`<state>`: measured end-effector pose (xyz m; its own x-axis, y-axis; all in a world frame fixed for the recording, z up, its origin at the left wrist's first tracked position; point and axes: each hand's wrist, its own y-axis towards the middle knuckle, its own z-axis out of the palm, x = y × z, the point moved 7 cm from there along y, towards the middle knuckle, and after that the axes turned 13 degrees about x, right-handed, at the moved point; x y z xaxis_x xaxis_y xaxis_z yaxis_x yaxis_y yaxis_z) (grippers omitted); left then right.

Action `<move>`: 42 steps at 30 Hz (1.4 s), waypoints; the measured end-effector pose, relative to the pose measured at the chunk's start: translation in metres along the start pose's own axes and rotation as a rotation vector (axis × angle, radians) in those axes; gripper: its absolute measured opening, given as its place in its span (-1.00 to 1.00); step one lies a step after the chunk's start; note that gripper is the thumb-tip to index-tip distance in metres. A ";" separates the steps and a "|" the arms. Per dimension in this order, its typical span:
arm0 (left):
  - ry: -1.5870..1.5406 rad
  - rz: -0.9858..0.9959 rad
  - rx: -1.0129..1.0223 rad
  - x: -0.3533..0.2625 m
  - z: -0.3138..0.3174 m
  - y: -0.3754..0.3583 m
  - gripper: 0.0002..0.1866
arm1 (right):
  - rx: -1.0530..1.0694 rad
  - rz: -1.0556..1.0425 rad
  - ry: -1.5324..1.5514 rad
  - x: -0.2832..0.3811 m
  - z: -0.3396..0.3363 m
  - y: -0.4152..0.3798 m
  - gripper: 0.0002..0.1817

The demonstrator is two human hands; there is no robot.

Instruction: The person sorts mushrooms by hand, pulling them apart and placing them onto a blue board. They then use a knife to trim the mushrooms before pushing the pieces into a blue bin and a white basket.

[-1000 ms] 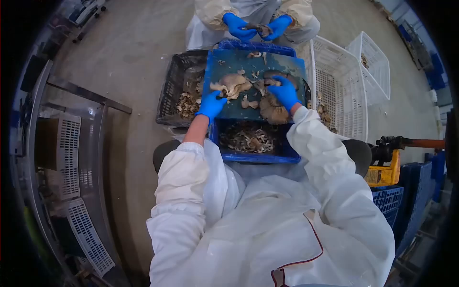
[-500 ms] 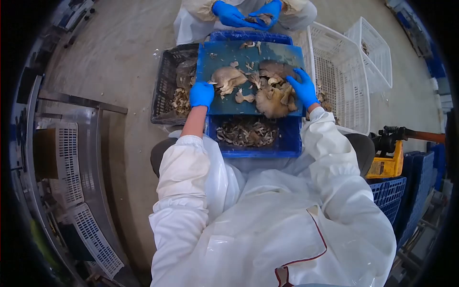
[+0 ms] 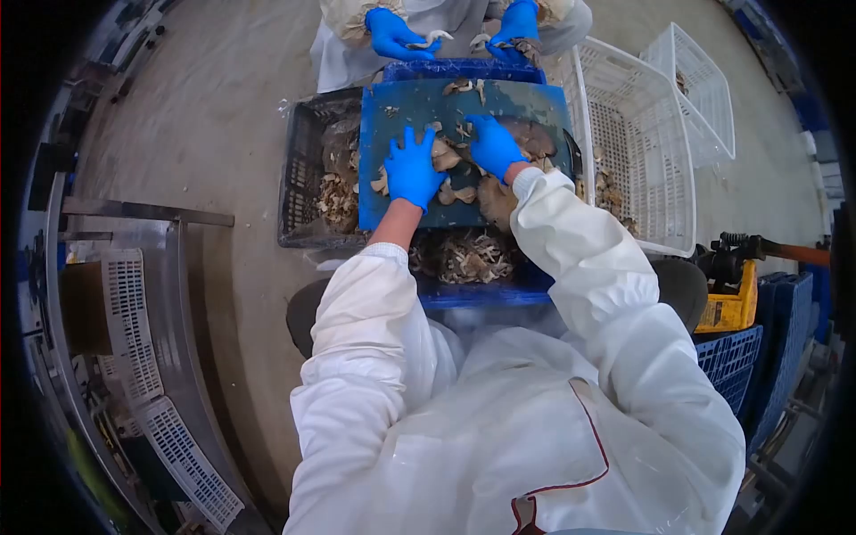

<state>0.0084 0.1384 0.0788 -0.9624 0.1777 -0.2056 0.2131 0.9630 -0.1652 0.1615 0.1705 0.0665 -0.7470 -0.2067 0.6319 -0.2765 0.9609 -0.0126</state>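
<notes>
My left hand (image 3: 413,171), in a blue glove, lies over the left part of the blue-green cutting board (image 3: 382,134) with its fingers spread. It partly covers a pale oyster mushroom (image 3: 443,156). To its right, my gloved right hand (image 3: 496,147) is over the middle of the board, fingers apart and bent down towards small mushroom scraps; its fingertips are partly hidden. Larger brown mushroom caps (image 3: 528,135) lie beyond that hand, and another cap (image 3: 496,201) is beside its wrist. A torn mushroom piece (image 3: 457,193) rests between the hands.
Below the board, a blue crate (image 3: 486,294) holds mushroom strips (image 3: 465,257). A black crate (image 3: 299,169) with scraps stands left; white crates (image 3: 655,134) stand right. Opposite, a person's gloved left hand (image 3: 515,31) and right hand (image 3: 399,36) hold mushroom pieces.
My left hand has moved right onto the mushroom; my right hand has moved left from the board's right edge to its middle. More pieces lie in the crate below. The other person's hands have parted.
</notes>
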 end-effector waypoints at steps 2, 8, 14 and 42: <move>-0.076 -0.012 0.007 0.010 0.003 0.012 -0.27 | 0.011 0.008 -0.078 -0.019 0.000 0.024 -0.51; -1.582 -0.292 -0.170 0.107 -0.003 0.030 -0.62 | 0.447 0.069 -0.635 -0.030 0.061 0.079 -0.70; -2.269 -0.167 -0.195 0.166 -0.037 0.032 -0.63 | 0.114 -0.149 0.321 0.082 0.114 0.118 -0.66; -2.273 -0.015 -0.419 0.194 -0.169 -0.041 -0.60 | -0.028 -0.214 -0.349 0.062 0.077 0.051 -0.65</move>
<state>-0.2156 0.1672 0.2086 0.7816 0.0255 -0.6233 -0.1114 0.9888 -0.0993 0.0548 0.1927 0.0457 -0.8360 -0.4480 0.3169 -0.4350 0.8930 0.1152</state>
